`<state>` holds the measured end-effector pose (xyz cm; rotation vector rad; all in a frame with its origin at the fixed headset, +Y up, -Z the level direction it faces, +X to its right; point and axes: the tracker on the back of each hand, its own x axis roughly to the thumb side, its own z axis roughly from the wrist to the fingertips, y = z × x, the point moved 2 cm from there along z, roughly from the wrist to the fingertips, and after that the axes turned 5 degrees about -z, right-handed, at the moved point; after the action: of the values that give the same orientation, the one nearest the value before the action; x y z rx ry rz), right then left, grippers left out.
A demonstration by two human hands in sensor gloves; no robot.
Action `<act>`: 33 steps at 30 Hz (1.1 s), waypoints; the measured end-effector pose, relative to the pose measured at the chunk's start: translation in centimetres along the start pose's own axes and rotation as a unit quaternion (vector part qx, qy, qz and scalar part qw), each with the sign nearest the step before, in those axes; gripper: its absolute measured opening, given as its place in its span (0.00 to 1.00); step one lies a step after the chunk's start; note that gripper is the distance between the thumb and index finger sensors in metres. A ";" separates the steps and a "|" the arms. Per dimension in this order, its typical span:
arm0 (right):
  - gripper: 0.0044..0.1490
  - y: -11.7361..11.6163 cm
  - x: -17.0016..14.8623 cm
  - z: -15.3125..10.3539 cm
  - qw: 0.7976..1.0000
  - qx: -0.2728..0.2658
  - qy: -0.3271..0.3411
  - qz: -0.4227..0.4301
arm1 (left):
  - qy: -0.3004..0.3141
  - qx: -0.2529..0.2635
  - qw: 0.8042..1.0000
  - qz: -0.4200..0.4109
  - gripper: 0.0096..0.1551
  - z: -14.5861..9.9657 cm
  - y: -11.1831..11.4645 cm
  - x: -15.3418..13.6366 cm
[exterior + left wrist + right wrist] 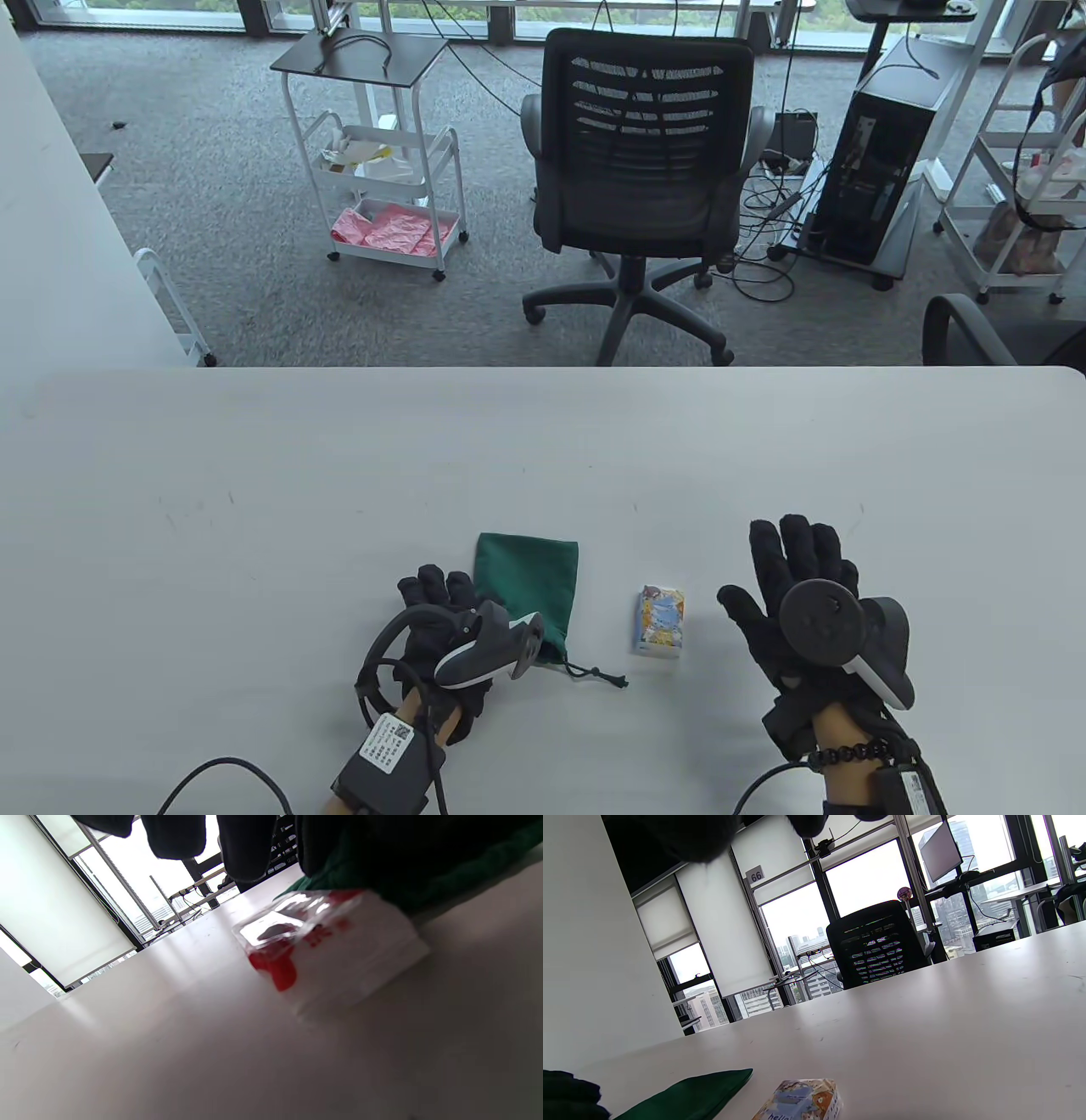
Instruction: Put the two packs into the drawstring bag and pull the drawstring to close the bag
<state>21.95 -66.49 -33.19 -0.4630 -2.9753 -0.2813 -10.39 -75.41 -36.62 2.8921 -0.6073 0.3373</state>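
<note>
A green drawstring bag (528, 592) lies flat on the white table (339, 475), its cord (596, 674) trailing toward me. A blue-and-orange printed pack (660, 621) lies just right of it. My left hand (435, 597) hovers at the bag's left edge with its fingers (246, 849) loosely curled. Beneath it, hidden in the table view, lies a white pack with red print (335, 950), partly against the bag (424, 878); the fingertips hang clear of it. My right hand (793, 564) is spread flat to the right of the printed pack (801, 1103), holding nothing.
Beyond the table's far edge stand a black office chair (645, 170), a white cart (382, 170) and a computer tower (882, 170). A cable (221, 777) runs from my left wrist across the near table edge.
</note>
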 end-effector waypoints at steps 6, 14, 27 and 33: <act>0.50 -0.8 0.3 0.2 1.000 0.018 0.001 0.006 | -0.038 0.068 0.994 -0.078 0.27 -0.7 -2.7 -0.7; 0.49 -1.3 -0.2 0.2 0.999 0.015 -0.034 0.002 | -0.069 0.120 0.965 -0.223 0.27 -2.1 -7.7 -1.8; 0.47 -3.6 2.7 1.0 0.998 0.062 -0.019 -0.020 | -0.094 0.234 0.893 -0.373 0.22 -6.1 -9.8 -4.3; 0.48 -6.4 3.8 2.2 0.985 0.137 -0.035 -0.104 | -0.102 0.246 0.863 -0.429 0.23 -6.6 -9.1 -6.0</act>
<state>16.23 -70.93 -35.81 -0.1356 -3.0674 0.1296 -13.18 -63.63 -32.83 3.2996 0.8938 0.0451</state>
